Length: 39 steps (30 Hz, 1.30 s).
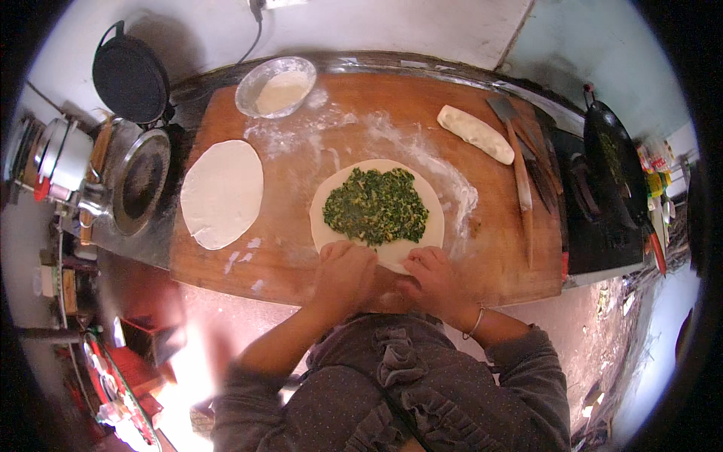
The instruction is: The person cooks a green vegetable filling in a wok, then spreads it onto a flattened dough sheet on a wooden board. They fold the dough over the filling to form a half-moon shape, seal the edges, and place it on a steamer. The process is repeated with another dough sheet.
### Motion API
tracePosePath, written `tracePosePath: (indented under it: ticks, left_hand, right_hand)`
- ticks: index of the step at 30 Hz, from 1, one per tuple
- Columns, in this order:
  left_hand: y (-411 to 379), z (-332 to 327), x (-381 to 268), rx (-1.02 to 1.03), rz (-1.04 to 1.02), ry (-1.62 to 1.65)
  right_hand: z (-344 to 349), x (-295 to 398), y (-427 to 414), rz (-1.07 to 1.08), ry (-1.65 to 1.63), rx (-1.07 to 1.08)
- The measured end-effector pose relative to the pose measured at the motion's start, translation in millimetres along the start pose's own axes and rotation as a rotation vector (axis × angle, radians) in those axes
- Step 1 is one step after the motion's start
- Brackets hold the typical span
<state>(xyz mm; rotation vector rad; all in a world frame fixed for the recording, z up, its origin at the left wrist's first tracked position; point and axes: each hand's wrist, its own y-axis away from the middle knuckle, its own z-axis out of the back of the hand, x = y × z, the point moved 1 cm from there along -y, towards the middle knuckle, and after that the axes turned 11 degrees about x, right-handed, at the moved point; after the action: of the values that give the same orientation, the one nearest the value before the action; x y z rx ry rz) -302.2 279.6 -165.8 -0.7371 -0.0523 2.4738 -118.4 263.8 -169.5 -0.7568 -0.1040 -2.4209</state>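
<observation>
A round sheet of rolled dough lies on the wooden board in front of me. Chopped green filling with small yellowish bits covers most of its middle. The near rim is bare. My left hand grips that rim on the left, fingers curled over it. At the right part of the same rim, my right hand holds the dough, thumb below and fingers above. A second flat dough sheet, bare on top, rests at the left. A dough log sits at the far right.
A metal bowl of flour stands at the back left, with loose flour across the board. A rolling pin lies on the right beside a knife. Black pans flank the board: a wok right, an open griddle left.
</observation>
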Motion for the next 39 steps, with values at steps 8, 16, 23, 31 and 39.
tracePosePath:
  ticks: [8,16,23,31,39]
  left_hand:
    - [-1.9,-9.0,-10.0,0.066,0.103,0.143]
    - [3.0,-32.5,-11.1,-0.071,0.114,-0.108]
    - [-7.1,-25.6,-0.8,-0.147,0.115,-0.034]
    - [32.6,-13.5,16.5,-0.037,0.038,0.180]
    - [17.4,5.5,25.8,-0.142,0.285,0.408]
  right_hand:
    - [24.7,-29.5,-15.0,0.027,-0.312,0.075]
    - [36.1,-28.6,-28.2,-0.017,-0.402,0.059]
    - [45.8,-32.8,-35.9,-0.070,-0.433,0.118]
    - [35.0,-50.9,-11.6,0.230,-0.324,0.167]
    - [69.7,-41.8,-23.2,-0.066,-0.459,0.152]
